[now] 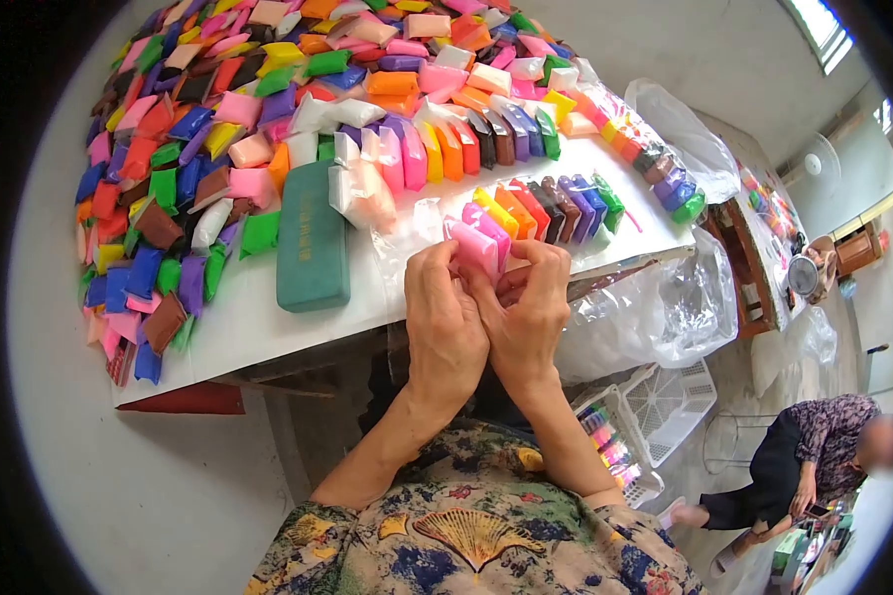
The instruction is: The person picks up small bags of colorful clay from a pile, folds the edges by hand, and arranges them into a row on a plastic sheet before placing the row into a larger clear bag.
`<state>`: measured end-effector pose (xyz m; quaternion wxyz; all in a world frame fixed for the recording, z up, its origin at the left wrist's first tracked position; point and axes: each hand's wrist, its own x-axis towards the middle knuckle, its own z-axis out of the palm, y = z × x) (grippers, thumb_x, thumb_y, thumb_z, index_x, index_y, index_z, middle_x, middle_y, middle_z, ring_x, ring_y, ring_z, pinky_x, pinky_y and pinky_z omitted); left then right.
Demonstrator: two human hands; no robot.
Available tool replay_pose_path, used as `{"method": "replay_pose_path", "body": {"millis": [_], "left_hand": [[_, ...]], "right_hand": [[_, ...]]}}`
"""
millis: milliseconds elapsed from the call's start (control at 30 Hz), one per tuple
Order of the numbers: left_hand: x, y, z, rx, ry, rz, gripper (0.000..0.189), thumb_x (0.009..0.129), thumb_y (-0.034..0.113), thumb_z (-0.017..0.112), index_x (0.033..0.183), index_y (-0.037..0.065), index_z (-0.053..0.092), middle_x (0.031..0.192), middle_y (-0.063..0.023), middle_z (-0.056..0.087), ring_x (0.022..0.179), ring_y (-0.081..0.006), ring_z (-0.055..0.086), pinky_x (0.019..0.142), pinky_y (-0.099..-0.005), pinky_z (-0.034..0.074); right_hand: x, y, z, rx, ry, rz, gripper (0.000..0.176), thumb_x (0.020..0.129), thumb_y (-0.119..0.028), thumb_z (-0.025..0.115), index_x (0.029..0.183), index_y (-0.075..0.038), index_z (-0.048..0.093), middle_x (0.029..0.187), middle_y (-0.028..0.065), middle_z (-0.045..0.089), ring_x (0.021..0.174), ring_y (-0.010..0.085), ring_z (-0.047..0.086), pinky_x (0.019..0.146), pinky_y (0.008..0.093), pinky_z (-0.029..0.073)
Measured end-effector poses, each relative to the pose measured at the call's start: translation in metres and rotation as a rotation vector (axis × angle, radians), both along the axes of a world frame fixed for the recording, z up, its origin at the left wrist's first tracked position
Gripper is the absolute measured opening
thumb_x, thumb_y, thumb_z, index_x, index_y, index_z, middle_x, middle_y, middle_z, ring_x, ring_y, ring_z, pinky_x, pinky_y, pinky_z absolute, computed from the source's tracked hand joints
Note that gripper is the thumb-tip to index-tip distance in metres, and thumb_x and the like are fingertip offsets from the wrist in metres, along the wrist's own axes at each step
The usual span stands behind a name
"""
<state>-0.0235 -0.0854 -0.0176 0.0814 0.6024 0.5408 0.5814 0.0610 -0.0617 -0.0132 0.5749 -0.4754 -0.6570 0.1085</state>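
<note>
My left hand (439, 322) and my right hand (528, 312) meet at the table's front edge, fingers closed. Between their fingertips is a light pink packet (474, 250), a small filled plastic pouch like modelling clay. A brighter pink packet (493, 226) stands against its far side, near my right fingers. Beyond them runs a row of upright packets in yellow, orange (516, 210), red, brown, purple, blue and green. A second such row (451, 149) lies behind it. My fingers hide the lower part of the pink packets.
A green case (314, 238) lies left of my hands. Loose coloured packets (238, 109) heap over the back and left of the white table (387, 288). Clear plastic bags (665, 307) hang at the right edge. A white basket (670, 397) stands below; a person (804, 466) sits at right.
</note>
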Motion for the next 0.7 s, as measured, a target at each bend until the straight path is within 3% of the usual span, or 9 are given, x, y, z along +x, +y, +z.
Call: {"method": "replay_pose_path", "body": {"millis": [67,300,500,700], "left_hand": [[-0.001,-0.001,0.0,0.0,0.027,0.002,0.046,0.085,-0.008,0.047,0.131,-0.011,0.046,0.117,-0.0271,0.051,0.107,-0.0436,0.052,0.096,-0.0493,0.043],[-0.005,0.003,-0.005,-0.048,0.179,0.037,0.048,0.086,-0.004,0.048,0.133,-0.013,0.046,0.127,-0.0315,0.05,0.116,-0.0468,0.05,0.102,-0.05,0.041],[-0.007,0.002,-0.003,-0.071,0.15,0.045,0.05,0.088,-0.002,0.049,0.137,-0.012,0.045,0.13,-0.0347,0.049,0.12,-0.0481,0.049,0.104,-0.0506,0.039],[-0.012,0.002,-0.002,-0.089,0.115,0.011,0.053,0.088,-0.002,0.048,0.14,-0.011,0.043,0.132,-0.0362,0.048,0.125,-0.0492,0.047,0.107,-0.0506,0.038]], "right_hand": [[0.004,-0.004,-0.001,-0.032,0.078,0.072,0.036,0.079,-0.007,0.078,0.106,-0.001,0.055,0.098,0.0148,0.057,0.069,0.0249,0.064,0.054,0.0355,0.052],[0.009,0.006,-0.012,0.158,-0.209,0.049,0.017,0.083,-0.005,0.072,0.095,-0.005,0.06,0.08,0.0118,0.058,0.065,0.0308,0.062,0.057,0.038,0.05],[0.007,0.004,-0.016,0.231,-0.248,0.009,0.014,0.085,-0.007,0.071,0.096,-0.005,0.063,0.083,0.0118,0.061,0.066,0.0302,0.064,0.056,0.0381,0.05],[0.007,-0.004,-0.001,0.092,-0.192,0.024,0.012,0.085,-0.003,0.071,0.097,-0.002,0.067,0.087,0.0128,0.066,0.067,0.0278,0.065,0.059,0.035,0.052]]}}
